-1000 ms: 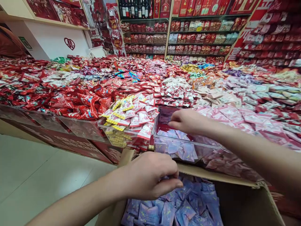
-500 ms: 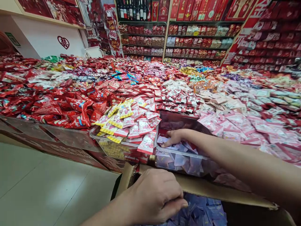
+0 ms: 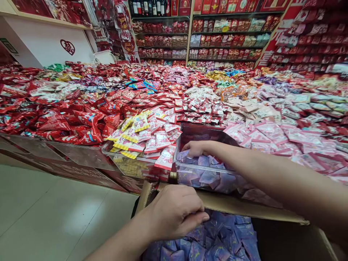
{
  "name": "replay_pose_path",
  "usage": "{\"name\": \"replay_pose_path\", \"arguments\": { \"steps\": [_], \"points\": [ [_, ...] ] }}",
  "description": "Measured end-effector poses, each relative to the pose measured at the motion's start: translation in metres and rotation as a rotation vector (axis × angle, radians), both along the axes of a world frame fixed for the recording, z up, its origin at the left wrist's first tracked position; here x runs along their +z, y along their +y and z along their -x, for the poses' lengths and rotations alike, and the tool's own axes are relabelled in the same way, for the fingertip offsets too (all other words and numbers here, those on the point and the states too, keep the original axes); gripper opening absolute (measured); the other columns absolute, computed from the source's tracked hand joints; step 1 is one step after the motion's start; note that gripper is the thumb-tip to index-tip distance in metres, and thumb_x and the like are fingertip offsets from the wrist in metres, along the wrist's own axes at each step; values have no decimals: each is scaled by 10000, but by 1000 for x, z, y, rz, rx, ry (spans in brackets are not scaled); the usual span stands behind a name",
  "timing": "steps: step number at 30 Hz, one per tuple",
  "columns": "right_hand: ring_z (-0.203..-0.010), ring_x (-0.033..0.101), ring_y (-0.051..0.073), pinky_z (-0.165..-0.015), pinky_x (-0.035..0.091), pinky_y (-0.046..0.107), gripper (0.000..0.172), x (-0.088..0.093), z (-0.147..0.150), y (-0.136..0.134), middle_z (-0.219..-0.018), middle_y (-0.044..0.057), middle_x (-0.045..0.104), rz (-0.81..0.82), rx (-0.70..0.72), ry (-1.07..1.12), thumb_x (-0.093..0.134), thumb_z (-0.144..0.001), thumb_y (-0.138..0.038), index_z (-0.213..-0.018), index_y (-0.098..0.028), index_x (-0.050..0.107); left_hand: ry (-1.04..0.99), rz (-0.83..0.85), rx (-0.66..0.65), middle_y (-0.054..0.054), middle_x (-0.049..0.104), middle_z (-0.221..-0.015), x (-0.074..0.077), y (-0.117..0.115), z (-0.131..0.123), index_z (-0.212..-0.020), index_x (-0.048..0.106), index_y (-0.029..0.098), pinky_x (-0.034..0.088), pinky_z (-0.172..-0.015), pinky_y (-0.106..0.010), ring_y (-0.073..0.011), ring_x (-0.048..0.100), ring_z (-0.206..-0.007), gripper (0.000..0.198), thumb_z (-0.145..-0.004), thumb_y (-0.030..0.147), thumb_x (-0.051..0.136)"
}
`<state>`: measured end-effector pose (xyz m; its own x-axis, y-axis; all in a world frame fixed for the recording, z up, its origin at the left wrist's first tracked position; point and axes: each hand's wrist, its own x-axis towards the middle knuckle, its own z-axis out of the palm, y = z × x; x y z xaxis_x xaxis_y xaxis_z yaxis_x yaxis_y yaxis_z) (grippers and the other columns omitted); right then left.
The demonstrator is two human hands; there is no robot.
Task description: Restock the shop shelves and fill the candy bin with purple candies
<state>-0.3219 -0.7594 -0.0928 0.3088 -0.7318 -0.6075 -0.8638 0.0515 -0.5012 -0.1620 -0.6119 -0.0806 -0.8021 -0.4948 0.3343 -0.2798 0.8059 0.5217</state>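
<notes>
My right hand (image 3: pixel 198 148) reaches into a clear plastic bin (image 3: pixel 206 167), its visible fingers apart and lying on purple candy packets (image 3: pixel 210 176). The packets lie low in the bin; some fingertips are hidden behind the hand. My left hand (image 3: pixel 179 208) is closed at the rim of a cardboard box (image 3: pixel 231 203), fingers curled and thumb alongside. What it grips, if anything, is hidden. Many more purple packets (image 3: pixel 220 239) fill the box below it.
Left of the purple bin stands a bin heaped with yellow and pink packets (image 3: pixel 146 134). Red packets (image 3: pixel 87 123) and pink packets (image 3: pixel 272 136) spread to either side. Stocked shelves (image 3: pixel 163 40) stand behind. Tiled floor (image 3: pixel 67 214) shows at lower left.
The view has shifted slightly, showing more of the box's packets. The right hand's fingers have bent downward among the packets in the bin. The left hand keeps its closed shape at the box.
</notes>
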Motion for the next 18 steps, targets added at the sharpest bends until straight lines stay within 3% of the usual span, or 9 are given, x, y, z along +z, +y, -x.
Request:
{"name": "replay_pose_path", "arguments": {
  "steps": [6,10,13,14,16,18],
  "points": [
    [-506,533,115,-452,436,222,446,21,5,-8,-645,-18,591,131,-47,107,637,-548,-80,-986,-157,617,20,25,6,-28,603,-676,-1,0,1,-761,594,149,383,-579,-240,-127,536,-639,170,-844,264,501],
    [-510,531,118,-462,421,226,380,47,12,-5,-651,-3,592,252,-79,109,629,-577,-109,-952,-161,606,50,-30,19,-30,610,-663,0,-1,0,-738,588,159,396,-592,-241,-129,539,-639,162,-838,254,505],
    [-577,553,125,-493,428,221,344,69,25,-1,-757,26,627,343,-116,71,613,-635,-172,-977,-169,581,151,-184,68,-36,609,-692,3,0,1,-788,596,153,430,-606,-231,-117,543,-641,112,-826,225,518],
    [-606,558,127,-503,429,218,341,77,29,1,-809,35,632,379,-136,53,604,-654,-192,-992,-170,570,230,-255,97,-46,616,-756,6,0,2,-869,594,156,454,-641,-233,-119,560,-685,106,-824,221,523],
    [-642,559,124,-510,421,206,326,94,35,10,-880,42,628,448,-166,-23,590,-681,-214,-1003,-172,555,464,-420,186,-81,593,-1025,16,-1,7,-1116,503,203,484,-764,-266,-148,579,-899,310,-812,234,556],
    [-628,549,114,-494,402,196,301,113,34,27,-859,38,619,499,-159,-139,597,-689,-226,-981,-168,551,716,-614,294,-87,398,-1340,32,-3,15,-1299,280,318,481,-853,-321,-201,482,-1145,611,-786,283,609]
  ]
}}
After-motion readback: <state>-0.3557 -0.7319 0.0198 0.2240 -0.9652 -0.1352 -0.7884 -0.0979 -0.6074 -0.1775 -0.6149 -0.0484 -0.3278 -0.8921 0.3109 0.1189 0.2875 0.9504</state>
